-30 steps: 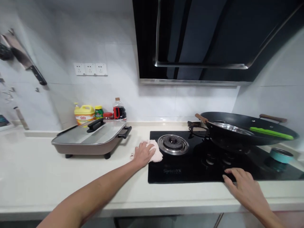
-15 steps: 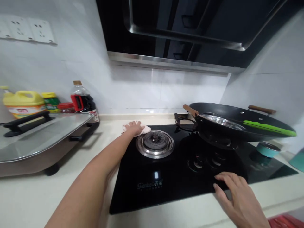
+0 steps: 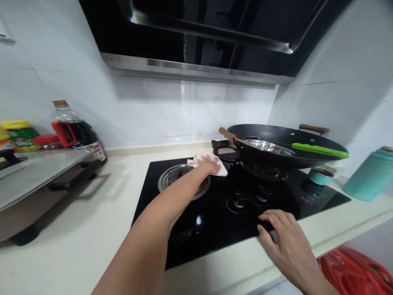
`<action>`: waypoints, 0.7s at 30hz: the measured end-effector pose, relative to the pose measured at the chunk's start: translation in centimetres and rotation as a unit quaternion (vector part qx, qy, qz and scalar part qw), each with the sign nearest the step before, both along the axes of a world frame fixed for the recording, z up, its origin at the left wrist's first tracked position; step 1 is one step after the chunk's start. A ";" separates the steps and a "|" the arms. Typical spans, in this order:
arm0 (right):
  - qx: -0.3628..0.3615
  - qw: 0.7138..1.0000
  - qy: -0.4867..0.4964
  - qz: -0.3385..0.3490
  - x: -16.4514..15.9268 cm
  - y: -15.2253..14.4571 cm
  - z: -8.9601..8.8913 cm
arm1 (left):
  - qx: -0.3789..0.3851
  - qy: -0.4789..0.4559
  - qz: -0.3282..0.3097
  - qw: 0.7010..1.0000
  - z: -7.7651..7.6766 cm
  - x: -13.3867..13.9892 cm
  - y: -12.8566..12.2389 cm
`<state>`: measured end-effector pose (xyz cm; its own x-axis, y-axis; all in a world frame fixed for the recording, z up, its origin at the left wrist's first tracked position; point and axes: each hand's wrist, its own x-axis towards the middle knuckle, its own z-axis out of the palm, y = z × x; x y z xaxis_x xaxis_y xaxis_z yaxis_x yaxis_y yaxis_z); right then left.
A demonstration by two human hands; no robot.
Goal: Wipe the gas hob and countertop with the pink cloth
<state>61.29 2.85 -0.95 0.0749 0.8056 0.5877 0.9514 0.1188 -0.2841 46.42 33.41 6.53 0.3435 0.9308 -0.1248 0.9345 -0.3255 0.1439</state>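
Observation:
My left hand (image 3: 211, 166) presses a pale pinkish-white cloth (image 3: 222, 171) against the black glass gas stove (image 3: 211, 231), just right of and behind the left burner (image 3: 167, 180). My left forearm crosses over that burner and hides part of it. Fingers apart and slightly bent, my right hand (image 3: 284, 241) rests at the stove's front edge, holding nothing. Two control knobs (image 3: 241, 198) stand a little beyond its fingertips. Over the right burner sits a wide black wok (image 3: 264, 132) with wooden handles, containing a shiny metal lid or bowl (image 3: 270, 145) and a bright green utensil (image 3: 319, 150).
An electric pan with a glass lid (image 3: 43, 172) stands at left, before a dark sauce bottle (image 3: 81, 131) and jars. A teal cup-like lid (image 3: 321, 176) and teal bottle (image 3: 370, 174) are at right. The range hood (image 3: 196, 67) overhangs; a red bag (image 3: 353, 270) lies below.
My left hand has wiped the cloth rightward, from the burner's back left to its right side. My right hand stays at the stove's front edge. The view has turned right.

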 end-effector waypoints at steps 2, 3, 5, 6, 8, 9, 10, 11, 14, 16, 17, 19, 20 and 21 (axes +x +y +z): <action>0.005 1.000 -0.001 0.002 -0.1 0.1 0.0 | -0.001 -0.005 -0.041 0.999 -0.2 1.2 -2.5; 0.008 1.000 -0.001 0.003 -0.1 0.2 0.1 | 0.002 -0.009 -0.064 0.998 -0.4 1.7 -3.7; 0.011 1.000 -0.001 0.004 -0.2 0.3 0.1 | 0.011 -0.017 -0.106 0.994 -0.6 2.3 -6.0; 0.011 1.000 0.001 0.003 -0.3 0.3 0.2 | 0.019 -0.021 -0.123 0.992 -0.7 2.5 -6.9; 0.009 1.000 0.004 0.000 -0.3 0.3 0.2 | 0.035 -0.026 -0.148 0.988 -0.9 2.2 -8.5; 0.007 1.000 0.006 -0.001 -0.3 0.3 0.2 | 0.043 -0.028 -0.156 0.986 -1.0 1.9 -9.1; 0.005 1.000 0.008 -0.002 -0.3 0.3 0.2 | 0.051 -0.029 -0.161 0.985 -1.1 1.4 -9.6; 0.004 1.000 0.010 -0.002 -0.3 0.3 0.2 | 0.060 -0.030 -0.165 0.984 -1.1 0.8 -10.2; 0.002 1.000 0.012 -0.004 -0.3 0.3 0.1 | 0.085 -0.034 -0.165 0.982 -1.2 -1.0 -11.9; 0.003 1.000 0.014 -0.009 -0.4 0.4 0.0 | 0.098 -0.038 -0.153 0.983 -1.2 -2.1 -13.3; 0.002 1.000 0.015 -0.012 -0.4 0.4 0.0 | 0.103 -0.040 -0.144 0.983 -1.2 -2.4 -14.0; 0.001 1.000 0.015 -0.018 -0.6 0.5 0.0 | 0.113 -0.043 -0.122 0.985 -1.2 -2.9 -15.3; -0.001 1.000 0.015 -0.021 -0.6 0.5 0.0 | 0.117 -0.044 -0.110 0.986 -1.2 -3.1 -15.9; -0.002 1.000 0.014 -0.023 -0.6 0.5 0.0 | 0.121 -0.044 -0.097 0.987 -1.2 -3.2 -16.4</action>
<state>60.67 3.36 -0.91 0.1291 0.8030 0.5818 0.9475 0.0732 -0.3113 43.25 16.99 5.29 0.5182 0.8451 0.1314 0.8382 -0.5324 0.1181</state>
